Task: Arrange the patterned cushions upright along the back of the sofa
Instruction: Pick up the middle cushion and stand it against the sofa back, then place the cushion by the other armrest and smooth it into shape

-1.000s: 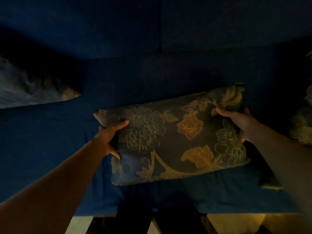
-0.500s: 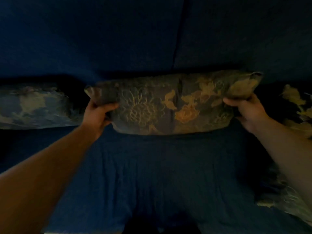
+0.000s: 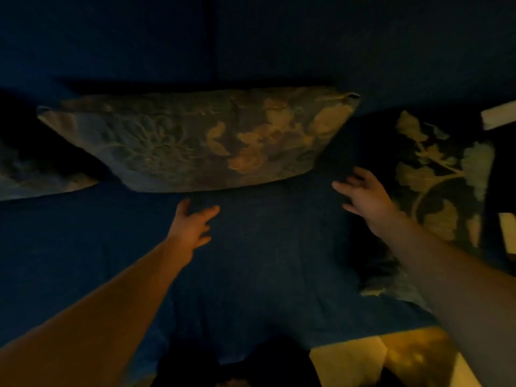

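A floral patterned cushion [image 3: 195, 141] leans upright against the dark blue sofa back [image 3: 251, 46] in the middle. My left hand [image 3: 192, 224] hovers over the seat just below its lower edge, fingers apart and empty. My right hand [image 3: 363, 196] is open beside the cushion's lower right corner, holding nothing. A second patterned cushion [image 3: 438, 180] lies at the right, partly behind my right forearm. A third one [image 3: 30, 177] shows at the left edge, half cut off.
The blue sofa seat [image 3: 265, 261] spreads below the cushions in dim light. A yellowish floor [image 3: 377, 358] shows past the seat's front edge at the lower right. A pale object [image 3: 499, 115] sits at the far right edge.
Both hands have let go of the middle cushion and pulled back toward me. The cushion now rests on its own against the sofa back.
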